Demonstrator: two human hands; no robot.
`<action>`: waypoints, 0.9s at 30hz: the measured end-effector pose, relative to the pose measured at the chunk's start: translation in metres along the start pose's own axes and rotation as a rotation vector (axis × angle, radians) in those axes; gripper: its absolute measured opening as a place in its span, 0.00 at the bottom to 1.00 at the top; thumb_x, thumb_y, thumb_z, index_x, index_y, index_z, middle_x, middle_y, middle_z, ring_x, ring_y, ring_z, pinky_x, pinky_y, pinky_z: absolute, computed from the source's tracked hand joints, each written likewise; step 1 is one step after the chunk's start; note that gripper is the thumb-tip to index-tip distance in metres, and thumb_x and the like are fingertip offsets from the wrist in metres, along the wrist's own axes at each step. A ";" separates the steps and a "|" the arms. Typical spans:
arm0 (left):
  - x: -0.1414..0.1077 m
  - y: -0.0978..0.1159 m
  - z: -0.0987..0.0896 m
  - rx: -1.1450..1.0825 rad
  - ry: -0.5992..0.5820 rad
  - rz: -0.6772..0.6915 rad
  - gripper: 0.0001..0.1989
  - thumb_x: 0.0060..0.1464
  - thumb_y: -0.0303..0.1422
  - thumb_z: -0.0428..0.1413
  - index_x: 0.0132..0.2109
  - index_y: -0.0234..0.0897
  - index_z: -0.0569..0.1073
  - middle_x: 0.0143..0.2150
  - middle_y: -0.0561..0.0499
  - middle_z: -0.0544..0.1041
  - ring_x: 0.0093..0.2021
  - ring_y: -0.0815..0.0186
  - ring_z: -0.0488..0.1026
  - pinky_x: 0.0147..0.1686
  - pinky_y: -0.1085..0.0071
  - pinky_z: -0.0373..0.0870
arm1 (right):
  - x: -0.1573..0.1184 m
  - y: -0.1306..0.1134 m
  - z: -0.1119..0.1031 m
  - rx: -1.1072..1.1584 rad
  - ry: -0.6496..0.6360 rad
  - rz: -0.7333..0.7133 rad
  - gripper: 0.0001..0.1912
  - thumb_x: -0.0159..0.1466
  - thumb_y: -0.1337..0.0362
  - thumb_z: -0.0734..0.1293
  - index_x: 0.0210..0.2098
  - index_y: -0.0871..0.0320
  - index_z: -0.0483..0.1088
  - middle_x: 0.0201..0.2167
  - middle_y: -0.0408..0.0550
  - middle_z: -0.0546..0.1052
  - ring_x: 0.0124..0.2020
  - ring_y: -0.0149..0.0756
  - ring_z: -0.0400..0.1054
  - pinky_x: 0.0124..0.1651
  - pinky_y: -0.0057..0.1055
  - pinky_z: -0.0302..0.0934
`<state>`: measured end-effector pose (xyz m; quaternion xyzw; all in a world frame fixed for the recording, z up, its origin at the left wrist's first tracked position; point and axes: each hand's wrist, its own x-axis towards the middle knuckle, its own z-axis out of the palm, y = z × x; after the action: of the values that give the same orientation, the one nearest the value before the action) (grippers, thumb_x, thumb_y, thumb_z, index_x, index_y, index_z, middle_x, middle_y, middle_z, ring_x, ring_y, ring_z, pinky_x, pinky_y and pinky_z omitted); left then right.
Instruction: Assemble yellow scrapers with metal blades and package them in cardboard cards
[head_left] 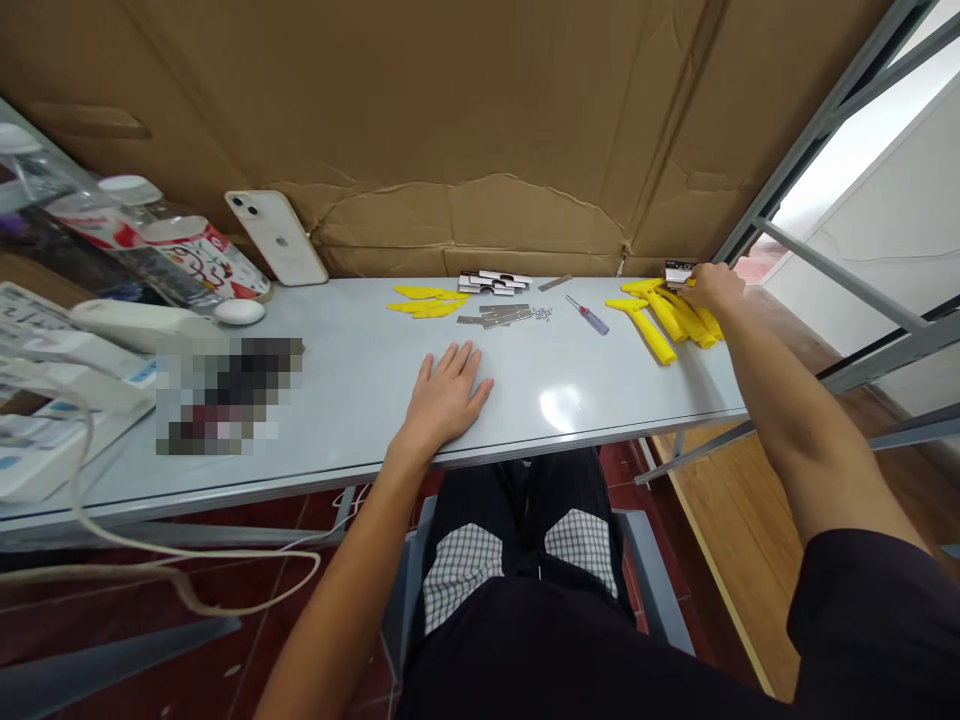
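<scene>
My left hand (448, 393) lies flat near the table's front edge with its fingers spread, holding nothing. At the far right, my right hand (714, 287) reaches over a bunch of yellow plastic handles (651, 335), fingers curled down onto the handle ends. A silvery metal piece with dark marks (679, 270) shows just beside those fingertips; the fingers partly hide what they grip. Left of the bunch lies a small screwdriver (589, 316). Flat metal blades (501, 315), small screws (543, 313), stacked metal clips (493, 283) and yellow wing-shaped parts (426, 300) lie beyond my left hand.
A cardboard wall (465, 120) stands along the table's back edge, with a white phone (277, 238) leaning on it. Bottles (199, 255), a white mouse (240, 312), a power strip (67, 400) and a cable (86, 480) crowd the left. A metal frame (840, 275) rises at right.
</scene>
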<state>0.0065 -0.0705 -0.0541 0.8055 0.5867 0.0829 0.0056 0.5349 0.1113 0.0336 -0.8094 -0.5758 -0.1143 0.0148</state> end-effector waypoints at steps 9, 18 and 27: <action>-0.001 0.000 0.000 -0.023 0.006 0.003 0.35 0.77 0.47 0.37 0.79 0.33 0.62 0.83 0.39 0.56 0.83 0.46 0.51 0.79 0.39 0.47 | -0.013 -0.010 0.002 -0.074 0.003 -0.036 0.28 0.68 0.55 0.71 0.62 0.64 0.78 0.59 0.73 0.78 0.59 0.62 0.73 0.56 0.50 0.68; 0.000 0.000 0.000 -0.019 -0.005 0.001 0.35 0.77 0.46 0.37 0.80 0.32 0.61 0.84 0.40 0.56 0.83 0.45 0.51 0.79 0.39 0.46 | -0.049 -0.054 0.000 -0.005 -0.096 -0.168 0.29 0.75 0.48 0.63 0.57 0.67 0.80 0.56 0.74 0.80 0.56 0.59 0.76 0.57 0.46 0.67; 0.000 0.001 -0.001 -0.015 -0.008 0.009 0.35 0.77 0.46 0.37 0.79 0.29 0.62 0.84 0.38 0.55 0.83 0.45 0.50 0.79 0.39 0.46 | -0.041 -0.061 0.014 0.123 -0.247 -0.113 0.43 0.72 0.38 0.63 0.72 0.66 0.65 0.67 0.75 0.74 0.66 0.63 0.71 0.64 0.52 0.65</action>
<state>0.0070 -0.0711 -0.0533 0.8083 0.5826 0.0838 0.0136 0.4678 0.0961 0.0051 -0.7813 -0.6237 0.0209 -0.0129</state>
